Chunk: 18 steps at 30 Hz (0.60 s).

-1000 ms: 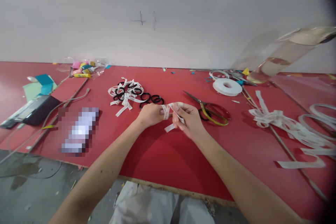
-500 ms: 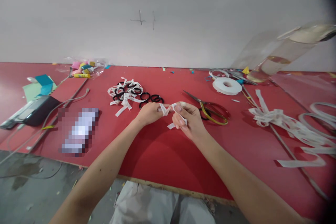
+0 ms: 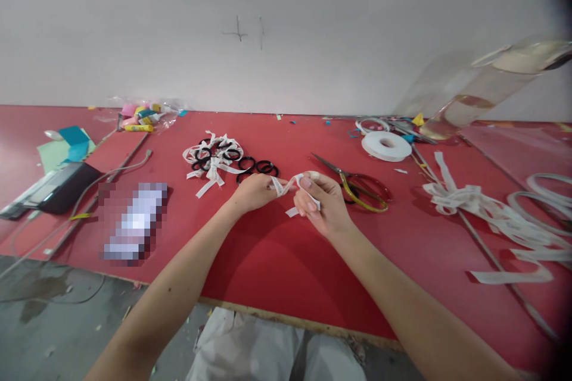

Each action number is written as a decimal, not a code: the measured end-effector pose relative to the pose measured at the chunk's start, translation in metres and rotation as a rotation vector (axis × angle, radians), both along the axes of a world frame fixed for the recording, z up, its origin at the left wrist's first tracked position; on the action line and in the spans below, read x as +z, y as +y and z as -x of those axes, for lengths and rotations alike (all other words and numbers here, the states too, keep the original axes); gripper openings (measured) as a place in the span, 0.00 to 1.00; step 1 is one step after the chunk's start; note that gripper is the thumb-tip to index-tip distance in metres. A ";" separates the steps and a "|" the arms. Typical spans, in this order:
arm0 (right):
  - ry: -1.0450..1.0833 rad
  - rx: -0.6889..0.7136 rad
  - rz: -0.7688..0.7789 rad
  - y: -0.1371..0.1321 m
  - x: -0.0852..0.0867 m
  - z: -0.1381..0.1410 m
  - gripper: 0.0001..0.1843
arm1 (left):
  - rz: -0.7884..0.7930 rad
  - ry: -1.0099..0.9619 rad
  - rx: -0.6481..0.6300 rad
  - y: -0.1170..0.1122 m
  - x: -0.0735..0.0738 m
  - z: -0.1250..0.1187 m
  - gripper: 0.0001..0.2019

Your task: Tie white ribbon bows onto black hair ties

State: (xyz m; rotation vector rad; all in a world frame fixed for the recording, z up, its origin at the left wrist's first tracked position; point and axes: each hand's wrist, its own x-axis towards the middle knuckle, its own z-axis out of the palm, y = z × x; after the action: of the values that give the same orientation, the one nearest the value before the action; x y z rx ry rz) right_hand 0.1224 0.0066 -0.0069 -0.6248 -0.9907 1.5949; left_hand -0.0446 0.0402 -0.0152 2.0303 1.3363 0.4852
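Both my hands meet over the middle of the red table (image 3: 277, 262). My left hand (image 3: 252, 191) and my right hand (image 3: 322, 202) pinch the same short white printed ribbon strip (image 3: 286, 184), which is looped between the fingers with one end hanging below at the right hand. Just behind the hands lie black hair rings (image 3: 258, 168), and further left a small pile of rings tied with white ribbon (image 3: 213, 156). Whether a ring is inside my left hand is hidden.
Scissors with yellow and red handles (image 3: 357, 186) lie right of my hands. A white ribbon roll (image 3: 386, 146) and a clear bottle (image 3: 473, 92) stand at the back right, loose ribbon lengths (image 3: 487, 211) at right. A black device with cable (image 3: 58, 187) sits at left.
My hands have shifted slightly, drawing closer together and turning the ribbon strip between the fingers. Everything on the table stays where it was.
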 end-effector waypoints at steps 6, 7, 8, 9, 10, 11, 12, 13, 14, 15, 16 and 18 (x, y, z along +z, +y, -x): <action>0.039 -0.017 0.040 0.001 0.000 -0.001 0.10 | -0.032 0.166 -0.080 -0.004 0.002 -0.005 0.15; 0.049 -0.016 0.042 0.002 0.000 -0.001 0.09 | -0.029 0.204 -0.083 -0.005 0.003 -0.005 0.15; 0.053 -0.013 0.042 0.003 -0.001 -0.002 0.09 | -0.030 0.236 -0.084 -0.006 0.004 -0.006 0.15; 0.051 -0.010 0.041 0.004 -0.002 -0.002 0.10 | -0.033 0.257 -0.086 -0.006 0.005 -0.006 0.15; 0.045 -0.005 0.040 0.005 -0.003 -0.003 0.10 | -0.039 0.266 -0.088 -0.007 0.005 -0.006 0.16; 0.034 -0.003 0.040 0.006 -0.004 -0.003 0.11 | -0.046 0.265 -0.091 -0.008 0.005 -0.007 0.16; 0.022 -0.004 0.041 0.007 -0.005 -0.003 0.11 | -0.055 0.262 -0.096 -0.009 0.005 -0.007 0.18; 0.010 -0.005 0.045 0.008 -0.006 -0.003 0.12 | -0.060 0.255 -0.104 -0.010 0.004 -0.007 0.19; -0.002 -0.008 0.054 0.009 -0.006 -0.004 0.13 | -0.056 0.241 -0.119 -0.011 0.004 -0.008 0.20; -0.013 -0.009 0.066 0.009 -0.007 -0.004 0.14 | -0.041 0.217 -0.140 -0.012 0.003 -0.008 0.22; -0.024 -0.009 0.080 0.010 -0.007 -0.004 0.15 | -0.021 0.187 -0.162 -0.013 0.003 -0.009 0.23; -0.040 -0.018 0.105 0.011 -0.008 -0.003 0.16 | 0.028 0.121 -0.196 -0.016 0.003 -0.011 0.25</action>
State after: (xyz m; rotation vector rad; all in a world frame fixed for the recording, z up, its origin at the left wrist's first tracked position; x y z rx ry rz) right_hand 0.1259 0.0178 -0.0150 -0.7386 -0.9324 1.6317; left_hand -0.0339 0.0244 -0.0118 2.1690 1.1888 0.2576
